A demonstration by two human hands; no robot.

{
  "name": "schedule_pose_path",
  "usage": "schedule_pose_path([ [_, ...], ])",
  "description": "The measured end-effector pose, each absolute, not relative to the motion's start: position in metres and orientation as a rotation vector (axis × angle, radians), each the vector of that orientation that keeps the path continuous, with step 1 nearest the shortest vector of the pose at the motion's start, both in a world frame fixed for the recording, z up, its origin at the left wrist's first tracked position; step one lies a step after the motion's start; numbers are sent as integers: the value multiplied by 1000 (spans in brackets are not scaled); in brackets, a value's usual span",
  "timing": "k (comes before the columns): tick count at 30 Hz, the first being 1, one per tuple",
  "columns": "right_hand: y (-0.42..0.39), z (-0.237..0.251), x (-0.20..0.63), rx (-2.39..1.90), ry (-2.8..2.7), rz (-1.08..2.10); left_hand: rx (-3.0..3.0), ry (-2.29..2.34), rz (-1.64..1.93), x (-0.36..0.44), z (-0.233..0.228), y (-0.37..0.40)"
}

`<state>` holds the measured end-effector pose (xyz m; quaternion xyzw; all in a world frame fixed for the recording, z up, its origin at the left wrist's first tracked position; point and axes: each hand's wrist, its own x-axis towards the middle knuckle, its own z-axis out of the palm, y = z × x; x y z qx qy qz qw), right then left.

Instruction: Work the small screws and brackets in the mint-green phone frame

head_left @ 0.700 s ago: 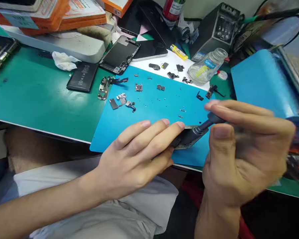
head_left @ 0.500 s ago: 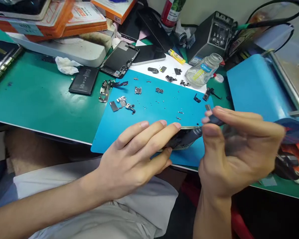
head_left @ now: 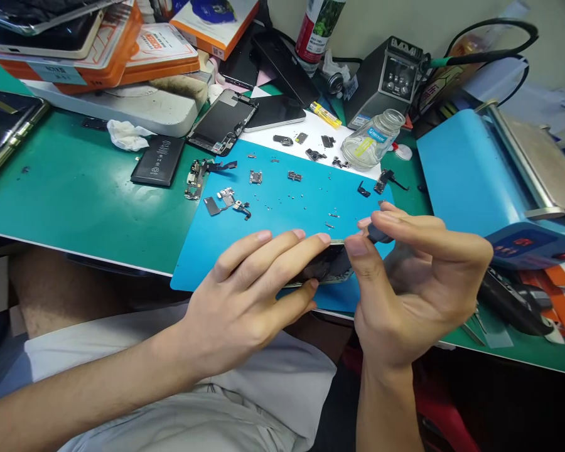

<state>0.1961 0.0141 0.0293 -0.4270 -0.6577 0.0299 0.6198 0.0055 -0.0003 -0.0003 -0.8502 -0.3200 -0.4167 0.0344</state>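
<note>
My left hand (head_left: 249,295) is closed over an opened phone housing (head_left: 335,262), with its fingers along the far edge and its thumb underneath. The housing is tilted above a blue mat (head_left: 216,251), and my fingers hide much of it. Close to the housing's right end, my right hand (head_left: 419,282) pinches a small dark part (head_left: 379,234) between thumb and fingers. Its exact kind is mostly hidden. Several tiny screws, brackets and a flex cable assembly (head_left: 226,199) lie on the mat beyond my hands.
A phone battery (head_left: 159,162) and a removed screen (head_left: 222,122) lie behind left. At the back right stand a glass jar (head_left: 370,147) and a dark box-shaped device (head_left: 381,81). A blue machine (head_left: 461,163) stands at the right. Orange boxes (head_left: 89,72) are stacked back left.
My right hand has moved left, closer to the phone housing, still pinching the dark part. My left hand keeps its hold. The view has shifted slightly.
</note>
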Motion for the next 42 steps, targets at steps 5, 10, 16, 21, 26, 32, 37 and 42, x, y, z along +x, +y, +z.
schedule_pose_path([
  [5, 17, 29, 197, -1005, -1460, 72, -2607, -983, -1271, 6, -1, 0],
  [10, 3, 22, 199, -1086, -1545, 104, -2658, -1021, -1289, 6, 1, -2],
  [16, -18, 29, 230, -1183, -1172, 14, -2921, -1146, -1128, -1, 9, 0],
  [21, 2, 38, 268, -1350, -1068, 108, -3136, -1130, -914, -7, 13, 9],
  [26, 24, 32, 269, -1428, -1143, 195, -3307, -933, -809, -2, 13, 18],
  [32, 25, 31, 270, -1444, -1155, 224, -3249, -896, -867, 6, 14, 21],
  [37, 26, 30, 274, -1414, -1097, 250, -3215, -882, -882, 7, 17, 21],
  [42, 28, 31, 274, -1388, -1053, 335, -3168, -893, -942, 4, 17, 19],
])
